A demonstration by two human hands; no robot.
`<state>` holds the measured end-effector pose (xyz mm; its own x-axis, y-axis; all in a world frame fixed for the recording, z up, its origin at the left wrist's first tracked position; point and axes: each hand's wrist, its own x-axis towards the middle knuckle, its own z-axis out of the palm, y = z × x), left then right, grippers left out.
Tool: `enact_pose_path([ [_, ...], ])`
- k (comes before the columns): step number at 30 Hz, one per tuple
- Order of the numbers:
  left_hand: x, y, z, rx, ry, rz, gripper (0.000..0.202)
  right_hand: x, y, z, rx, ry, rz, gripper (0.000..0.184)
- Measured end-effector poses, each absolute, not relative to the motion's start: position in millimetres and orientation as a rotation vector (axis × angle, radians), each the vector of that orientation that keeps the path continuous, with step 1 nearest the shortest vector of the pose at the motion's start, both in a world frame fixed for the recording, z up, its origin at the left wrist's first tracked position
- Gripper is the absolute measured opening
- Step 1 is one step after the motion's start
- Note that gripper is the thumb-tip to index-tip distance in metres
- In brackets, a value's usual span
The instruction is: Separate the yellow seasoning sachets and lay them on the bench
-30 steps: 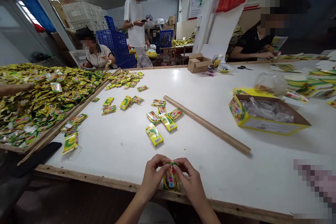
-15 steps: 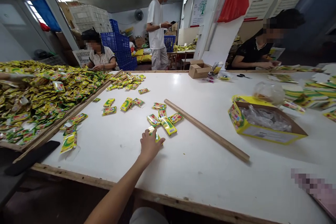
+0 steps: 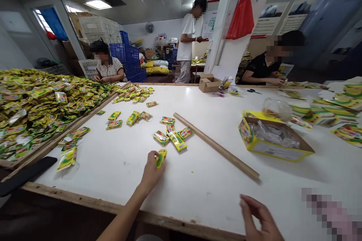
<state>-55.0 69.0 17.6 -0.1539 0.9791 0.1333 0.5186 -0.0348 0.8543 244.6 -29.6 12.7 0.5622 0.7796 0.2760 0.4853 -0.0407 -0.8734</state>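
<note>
My left hand (image 3: 152, 169) is closed around a small yellow-and-green packet (image 3: 161, 158), held on edge just over the white table (image 3: 198, 192). Just beyond it lies a loose cluster of similar packets, among them a yellow one with a barcode (image 3: 177, 141) and one with a red print (image 3: 161, 138). At the lower right my right hand (image 3: 261, 220) hangs over the table with nothing in it. Its fingers are loosely curved, and a gap shows between thumb and forefinger.
A wooden strip (image 3: 216, 146) lies diagonally right of the cluster. Farther right stands a yellow carton (image 3: 277, 152) holding clear plastic bags. A large packet heap (image 3: 36, 109) fills the left side behind a wooden rail (image 3: 65, 131). Several people are beyond the table.
My left hand has lifted the packet and drawn it slightly left and toward me. My right hand has come into view at the lower right. The view has shifted a little.
</note>
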Motion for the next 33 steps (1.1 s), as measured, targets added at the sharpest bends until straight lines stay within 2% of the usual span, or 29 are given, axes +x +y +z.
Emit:
enact_pose_path([
  [2, -41.4, 55.9, 22.1, 1.23, 1.316, 1.288, 0.026, 213.9, -17.7, 11.0, -1.595, -1.123, 0.495, 0.045],
  [4, -21.1, 42.7, 25.0, 0.971, 1.003, 1.315, 0.03, 184.2, -6.3, 8.6, -1.451, -1.17, 0.681, 0.045],
  [7, 6.2, 26.7, 24.1, 0.909, 0.816, 1.264, 0.038, 152.9, 6.5, 2.9, -1.262, -1.191, 0.926, 0.044],
  [13, 8.5, 14.0, 12.8, 1.091, 0.795, 1.24, 0.044, 150.3, 7.8, -8.0, -1.212, -1.201, 0.99, 0.042],
  [19, -5.6, 4.1, 3.5, 1.101, 0.793, 1.086, 0.046, 155.8, 4.9, -10.8, -1.149, -1.278, 0.983, 0.028],
  [26, -15.0, 4.8, -1.6, 1.136, 0.776, 1.054, 0.047, 153.5, 5.3, -8.4, -1.127, -1.378, 1.075, 0.03],
  [33, -25.0, 16.8, 1.0, 1.289, 0.901, 1.07, 0.019, 140.7, 13.2, 0.2, -1.09, -1.489, 1.062, 0.025],
])
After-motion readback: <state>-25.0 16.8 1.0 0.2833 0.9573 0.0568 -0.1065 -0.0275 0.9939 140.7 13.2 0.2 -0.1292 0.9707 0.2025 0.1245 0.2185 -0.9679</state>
